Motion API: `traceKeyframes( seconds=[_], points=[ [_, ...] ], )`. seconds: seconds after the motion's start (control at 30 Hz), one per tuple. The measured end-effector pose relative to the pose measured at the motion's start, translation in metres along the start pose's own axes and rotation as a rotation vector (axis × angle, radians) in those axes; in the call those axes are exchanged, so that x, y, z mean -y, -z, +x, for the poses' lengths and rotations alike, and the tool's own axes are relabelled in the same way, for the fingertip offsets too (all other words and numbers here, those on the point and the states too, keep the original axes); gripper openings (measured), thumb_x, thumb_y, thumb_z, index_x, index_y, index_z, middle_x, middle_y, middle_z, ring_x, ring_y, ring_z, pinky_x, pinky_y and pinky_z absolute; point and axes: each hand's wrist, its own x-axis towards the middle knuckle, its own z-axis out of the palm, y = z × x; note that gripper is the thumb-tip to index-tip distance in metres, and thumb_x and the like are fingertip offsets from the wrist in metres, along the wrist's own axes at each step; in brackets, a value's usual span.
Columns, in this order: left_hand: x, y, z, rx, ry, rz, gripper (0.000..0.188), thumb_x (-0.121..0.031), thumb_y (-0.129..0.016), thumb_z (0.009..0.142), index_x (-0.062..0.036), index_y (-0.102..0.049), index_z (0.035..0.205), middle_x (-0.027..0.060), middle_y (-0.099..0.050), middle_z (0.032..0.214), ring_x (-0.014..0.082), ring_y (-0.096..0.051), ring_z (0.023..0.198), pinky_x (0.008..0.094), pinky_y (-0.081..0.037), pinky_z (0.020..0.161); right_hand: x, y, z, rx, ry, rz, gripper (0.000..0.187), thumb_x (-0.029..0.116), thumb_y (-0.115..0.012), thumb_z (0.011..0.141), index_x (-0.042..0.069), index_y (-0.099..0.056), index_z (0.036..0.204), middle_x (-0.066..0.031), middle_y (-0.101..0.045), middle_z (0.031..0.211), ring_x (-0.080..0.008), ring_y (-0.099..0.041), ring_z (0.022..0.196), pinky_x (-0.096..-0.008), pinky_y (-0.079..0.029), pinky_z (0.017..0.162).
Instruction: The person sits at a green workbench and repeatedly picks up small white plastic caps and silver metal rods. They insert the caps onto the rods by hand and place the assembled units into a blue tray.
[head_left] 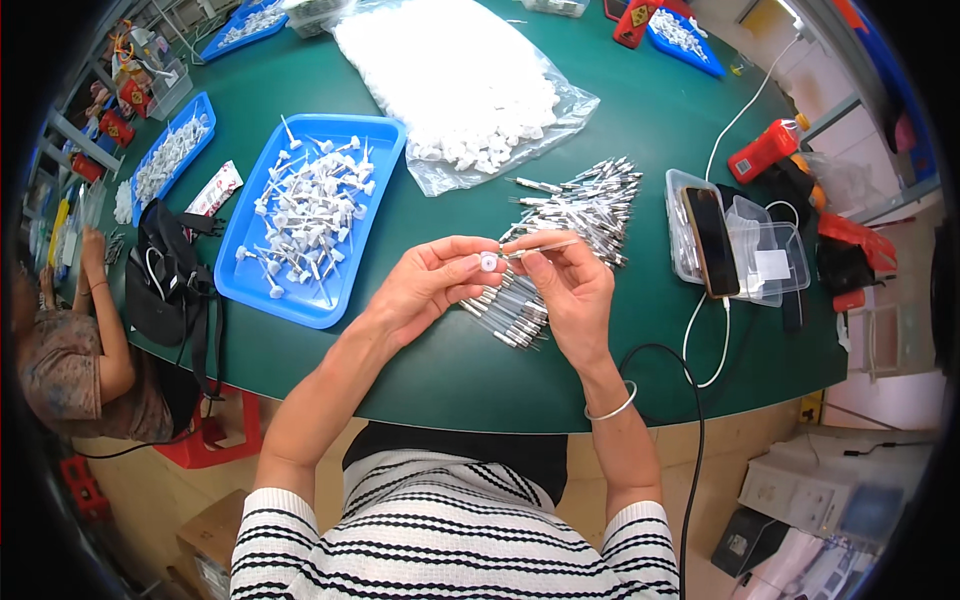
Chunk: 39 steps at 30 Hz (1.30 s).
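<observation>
Between the fingertips of my left hand (420, 287) is a small white round plastic cap (488, 261), its hollow or ringed face turned toward me. My right hand (578, 300) pinches a thin metal-tipped rod (545, 247), which lies sideways with its left end at the cap. Whether the rod's end sits inside the cap is too small to tell. Just beyond and beneath my hands spreads a pile of similar slender rods (595, 215) with clear and metal sections. Left of my hands, a blue tray (350, 295) holds many white caps with rods in them.
A large clear bag of white caps (450, 70) lies open at the back. On the right are a phone (710, 240), clear plastic boxes (770, 265), cables and a red bottle (765, 150). A black bag (165, 280) hangs at the left edge, near another person (85, 370).
</observation>
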Motion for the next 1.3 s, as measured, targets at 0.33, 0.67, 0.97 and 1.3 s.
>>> traceKeyframes(
  seconds=[0.33,0.67,0.97,1.3],
  points=[
    [-0.0003,-0.0011,0.0,-0.011,0.0,0.04,0.028,-0.01,-0.059,0.092,0.0015,-0.06,0.117,0.0114,-0.067,0.103,0.0171,-0.066,0.095,0.0238,-0.055,0.081,0.0025,-0.0047,-0.0029,-0.01,0.138,-0.272,0.01,0.001,-0.062,0.087,0.0,-0.064,0.097,-0.0084,-0.065,0.091,-0.0159,-0.065,0.079,-0.0275,-0.053,0.071],
    [0.0001,-0.0019,0.0,-0.013,0.003,0.04,0.026,-0.01,-0.06,0.092,0.0013,-0.061,0.115,0.0095,-0.067,0.103,0.0158,-0.066,0.094,0.0227,-0.055,0.08,0.0021,-0.0063,-0.0011,0.002,0.256,-0.409,0.012,-0.004,-0.063,0.083,0.001,-0.063,0.094,-0.01,-0.064,0.089,-0.0214,-0.064,0.074,-0.0304,-0.052,0.065],
    [0.0005,-0.0014,-0.0002,-0.017,0.0,0.034,0.026,-0.009,-0.06,0.092,0.002,-0.061,0.115,0.0103,-0.068,0.099,0.0149,-0.067,0.09,0.0223,-0.056,0.078,0.0032,-0.0072,-0.0016,0.005,0.289,-0.488,0.014,-0.005,-0.063,0.081,0.001,-0.062,0.093,-0.0111,-0.064,0.088,-0.0239,-0.064,0.074,-0.0317,-0.051,0.064],
    [0.0009,-0.0026,0.0002,-0.025,-0.005,0.027,0.025,-0.007,-0.058,0.092,0.0036,-0.06,0.115,0.0109,-0.067,0.101,0.0139,-0.067,0.089,0.02,-0.057,0.075,0.0003,-0.0065,-0.0023,-0.01,0.336,-0.553,0.012,-0.003,-0.063,0.081,0.002,-0.062,0.092,-0.0111,-0.063,0.085,-0.0248,-0.062,0.071,-0.0328,-0.048,0.059]
  ],
)
